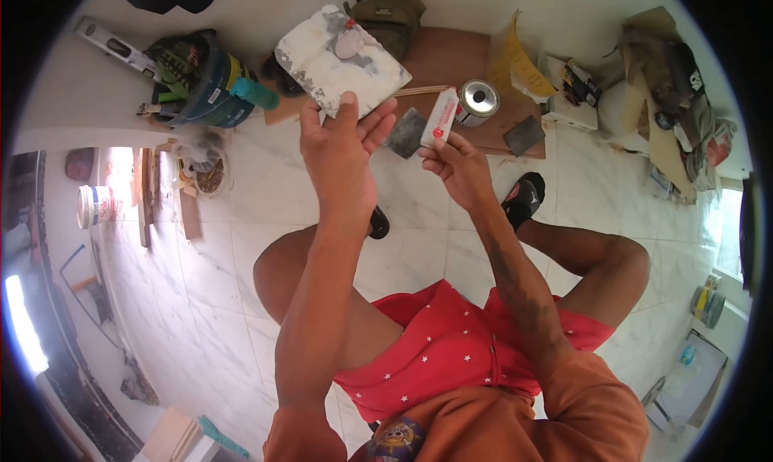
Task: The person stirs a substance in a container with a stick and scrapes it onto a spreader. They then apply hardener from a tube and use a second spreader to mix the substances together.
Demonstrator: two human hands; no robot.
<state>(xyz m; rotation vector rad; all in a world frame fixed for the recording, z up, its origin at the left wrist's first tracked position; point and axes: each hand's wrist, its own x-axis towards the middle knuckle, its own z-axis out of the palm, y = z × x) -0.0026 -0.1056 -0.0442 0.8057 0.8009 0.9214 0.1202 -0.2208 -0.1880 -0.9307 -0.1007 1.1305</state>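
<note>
My left hand (342, 152) holds up a flat board (342, 55) smeared with white and grey paste, its thumb on the near edge. A pinkish blob (349, 45) with a red spot sits on the board's surface. Between the fingers of my right hand (457, 164) is a small white tube (440, 117) with red print, held upright. Just beyond the tube stands a round can (477, 101) with a shiny lid. Two dark flat pieces (406, 133) (525, 136) lie on either side of the can.
A brown board (451, 55) lies on the tiled floor (419, 196) ahead. A bucket of tools (213, 95) is at the upper left, a yellow container (515, 63) behind the can, and a white box (572, 103) at the right. Cardboard and bags (672, 83) are piled farther right.
</note>
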